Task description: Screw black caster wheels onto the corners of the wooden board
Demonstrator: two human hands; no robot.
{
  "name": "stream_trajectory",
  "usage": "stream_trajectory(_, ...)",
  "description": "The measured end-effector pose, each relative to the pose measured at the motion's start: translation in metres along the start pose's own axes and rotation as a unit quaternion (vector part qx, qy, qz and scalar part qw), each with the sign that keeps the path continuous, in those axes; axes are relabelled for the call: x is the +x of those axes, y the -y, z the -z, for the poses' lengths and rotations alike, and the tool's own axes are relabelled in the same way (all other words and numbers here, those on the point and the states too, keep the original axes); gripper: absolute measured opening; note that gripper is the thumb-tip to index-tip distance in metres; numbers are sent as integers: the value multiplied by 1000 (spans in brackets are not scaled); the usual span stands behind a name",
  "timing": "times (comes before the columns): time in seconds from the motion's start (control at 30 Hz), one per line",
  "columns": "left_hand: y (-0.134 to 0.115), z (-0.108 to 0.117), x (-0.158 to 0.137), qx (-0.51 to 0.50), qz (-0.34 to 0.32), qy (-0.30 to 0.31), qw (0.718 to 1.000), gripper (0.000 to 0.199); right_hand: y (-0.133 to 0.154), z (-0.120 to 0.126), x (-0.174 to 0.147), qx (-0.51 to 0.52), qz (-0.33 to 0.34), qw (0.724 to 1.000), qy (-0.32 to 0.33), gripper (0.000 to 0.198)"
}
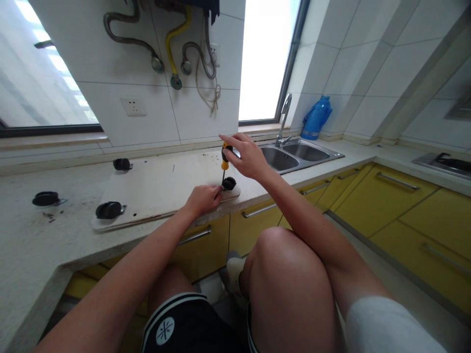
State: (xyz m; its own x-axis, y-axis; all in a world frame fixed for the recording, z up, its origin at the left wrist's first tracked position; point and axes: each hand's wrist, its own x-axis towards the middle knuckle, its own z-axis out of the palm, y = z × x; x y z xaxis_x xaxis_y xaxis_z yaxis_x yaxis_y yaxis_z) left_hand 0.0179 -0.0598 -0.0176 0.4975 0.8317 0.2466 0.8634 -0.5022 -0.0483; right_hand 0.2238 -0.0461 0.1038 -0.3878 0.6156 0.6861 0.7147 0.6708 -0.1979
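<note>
My right hand (pixel 246 156) is closed around the yellow and black handle of a screwdriver (pixel 224 159), which stands nearly upright. Its shaft points down at the mounting plate of a black caster wheel (pixel 229 183) near the right end of a white board (pixel 162 184). Beside the screwdriver's tip, my left hand (pixel 203 200) rests at the board's front edge with its fingers pinched together. What those fingertips hold is hidden. Two more black casters, one at the back left (pixel 122 164) and one at the front left (pixel 109 210), sit on the board.
A loose black caster (pixel 46 198) lies on the counter (pixel 22 235), with dark debris close by. To the right are a double sink (pixel 279 159) with a faucet (pixel 284 117) and a blue thermos (pixel 318 117). Yellow drawers (pixel 202 252) line the counter front, close to my knees.
</note>
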Motion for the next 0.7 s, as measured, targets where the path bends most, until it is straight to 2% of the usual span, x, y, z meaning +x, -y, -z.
stream_trajectory(0.07, 0, 0, 0, -1, 0, 0, 1000, 41, -1, 1, 0, 20, 13, 1000, 13, 49)
stream_trajectory(0.2, 0, -1, 1, -1, 0, 0, 1000, 43, -3, 1, 0, -6, -27, 999, -25, 42)
stream_trajectory(0.3, 0, -1, 0, 0, 1, 3, 1000, 42, -4, 0, -1, 46, -6, 999, 10, 51)
stream_trajectory(0.37, 0, 0, 0, -1, 0, 4, 1000, 42, -4, 0, -2, 65, -2, 998, 17, 49)
stream_trajectory(0.5, -1, 1, 0, -3, 1, 4, 1000, 43, 0, 0, -4, 11, -25, 999, -28, 38)
stream_trajectory(0.57, -1, 1, 0, -4, 3, 5, 1000, 42, 0, 0, -4, 23, -10, 1000, -11, 41)
stream_trajectory(0.63, -1, 1, 0, -5, 4, 5, 1000, 41, -1, 0, -3, 58, 8, 998, 17, 52)
stream_trajectory(0.7, 0, 0, 1, -7, 4, 5, 1000, 40, -2, -2, -4, 73, 6, 997, 18, 56)
